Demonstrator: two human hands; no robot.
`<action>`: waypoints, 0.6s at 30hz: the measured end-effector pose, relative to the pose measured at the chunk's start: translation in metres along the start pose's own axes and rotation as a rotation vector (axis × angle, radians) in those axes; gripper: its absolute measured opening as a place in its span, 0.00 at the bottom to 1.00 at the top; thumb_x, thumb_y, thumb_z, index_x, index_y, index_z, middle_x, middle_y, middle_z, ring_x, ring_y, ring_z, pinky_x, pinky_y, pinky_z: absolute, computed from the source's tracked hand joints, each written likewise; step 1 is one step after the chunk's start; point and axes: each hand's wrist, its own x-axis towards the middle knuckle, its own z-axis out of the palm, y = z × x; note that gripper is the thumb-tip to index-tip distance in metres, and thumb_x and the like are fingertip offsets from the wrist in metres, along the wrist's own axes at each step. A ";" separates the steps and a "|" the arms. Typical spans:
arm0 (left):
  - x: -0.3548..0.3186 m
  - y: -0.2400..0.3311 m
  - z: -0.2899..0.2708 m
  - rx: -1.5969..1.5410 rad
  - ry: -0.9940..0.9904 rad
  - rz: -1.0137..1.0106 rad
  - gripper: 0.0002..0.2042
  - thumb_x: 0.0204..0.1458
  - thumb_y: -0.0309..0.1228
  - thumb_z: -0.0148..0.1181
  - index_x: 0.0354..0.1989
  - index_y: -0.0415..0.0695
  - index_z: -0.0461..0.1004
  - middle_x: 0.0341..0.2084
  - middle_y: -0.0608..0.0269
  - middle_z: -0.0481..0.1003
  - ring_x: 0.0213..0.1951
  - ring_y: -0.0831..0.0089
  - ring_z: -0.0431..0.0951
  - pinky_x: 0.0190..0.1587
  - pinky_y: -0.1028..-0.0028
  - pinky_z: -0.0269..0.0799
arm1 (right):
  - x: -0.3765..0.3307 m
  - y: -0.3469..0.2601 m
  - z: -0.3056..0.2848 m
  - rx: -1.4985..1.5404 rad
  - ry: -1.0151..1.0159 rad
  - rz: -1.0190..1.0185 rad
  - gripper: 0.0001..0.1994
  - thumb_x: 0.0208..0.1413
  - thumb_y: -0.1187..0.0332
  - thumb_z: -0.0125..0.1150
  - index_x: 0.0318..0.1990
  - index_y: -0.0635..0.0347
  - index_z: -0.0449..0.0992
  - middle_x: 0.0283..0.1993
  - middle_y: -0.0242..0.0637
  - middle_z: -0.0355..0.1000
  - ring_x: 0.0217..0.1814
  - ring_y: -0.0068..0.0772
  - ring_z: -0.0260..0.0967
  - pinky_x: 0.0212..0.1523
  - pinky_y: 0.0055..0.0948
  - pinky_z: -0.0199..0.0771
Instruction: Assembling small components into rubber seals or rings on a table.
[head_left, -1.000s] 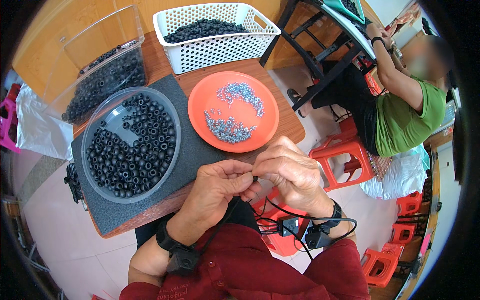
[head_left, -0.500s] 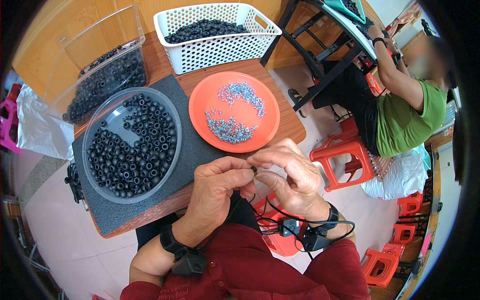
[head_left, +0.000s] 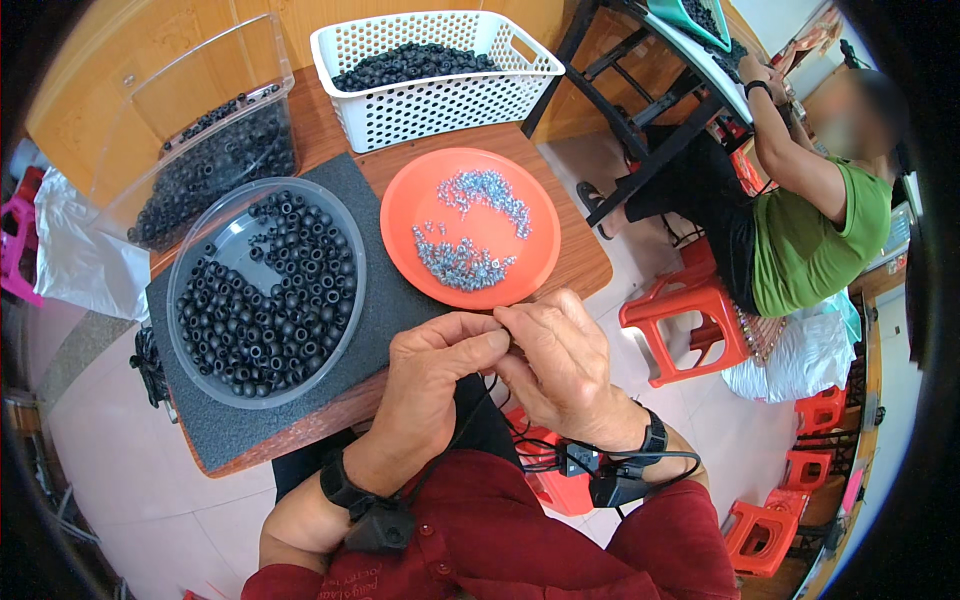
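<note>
My left hand (head_left: 428,378) and my right hand (head_left: 562,362) meet fingertip to fingertip just off the table's front edge. Thumb and forefinger of each are closed in a pinch around a small black piece, now almost wholly hidden by the fingers. Beyond them lies an orange plate (head_left: 415,190) with two loose heaps of small silvery metal parts (head_left: 465,262). To the left, a clear round tub (head_left: 235,248) holds many round black hollow pieces (head_left: 265,330), like the ones with a hole on one side.
Under the tub lies a dark grey mat (head_left: 212,435) on the wooden table (head_left: 585,255). A clear bin (head_left: 215,65) and a white perforated basket (head_left: 440,112), both with black pieces, stand behind. A red stool (head_left: 680,315) and a seated person in green (head_left: 820,235) are at right.
My right hand has turned and its fingers have closed in over the small black piece, which showed between the fingertips before. My left hand has hardly moved.
</note>
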 end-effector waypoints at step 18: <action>-0.009 -0.005 -0.001 0.341 -0.051 0.153 0.10 0.56 0.27 0.52 0.37 0.31 0.76 0.26 0.62 0.76 0.28 0.79 0.73 0.33 0.80 0.68 | -0.004 -0.002 0.007 -0.094 0.040 -0.138 0.22 0.21 0.75 0.58 0.33 0.77 0.72 0.27 0.43 0.67 0.23 0.34 0.61 0.21 0.31 0.58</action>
